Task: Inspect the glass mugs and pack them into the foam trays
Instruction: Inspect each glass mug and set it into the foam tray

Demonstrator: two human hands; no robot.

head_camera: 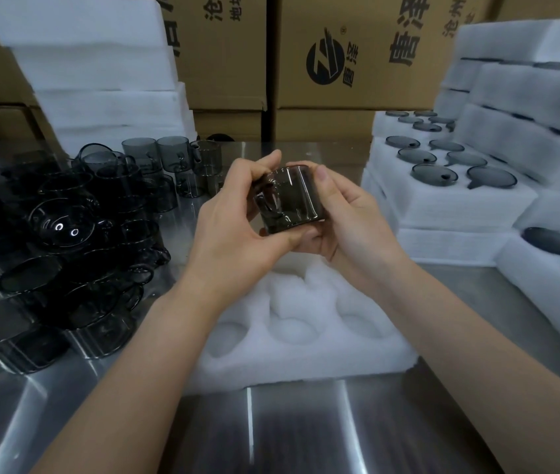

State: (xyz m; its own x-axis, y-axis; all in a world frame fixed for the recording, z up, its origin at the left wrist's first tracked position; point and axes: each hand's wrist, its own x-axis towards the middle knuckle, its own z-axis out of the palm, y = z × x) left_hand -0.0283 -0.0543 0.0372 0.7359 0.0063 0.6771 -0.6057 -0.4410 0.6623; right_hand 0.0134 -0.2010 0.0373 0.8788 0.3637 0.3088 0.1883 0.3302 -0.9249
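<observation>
I hold one smoky grey glass mug (292, 200) in both hands above the middle of the table. My left hand (237, 217) grips its left side near the handle, thumb under its base. My right hand (343, 217) wraps its right side, thumb on the rim. Below the hands lies a white foam tray (306, 336) with round pockets, all of the visible ones holding nothing. A pile of several more dark glass mugs (66, 241) covers the left of the steel table.
Foam trays filled with mugs (449, 172) are stacked at the right, with more behind them (528, 97). A stack of blank foam sheets (100, 73) leans at the back left. Cardboard boxes (340, 63) line the back. Bare steel table (306, 422) lies near me.
</observation>
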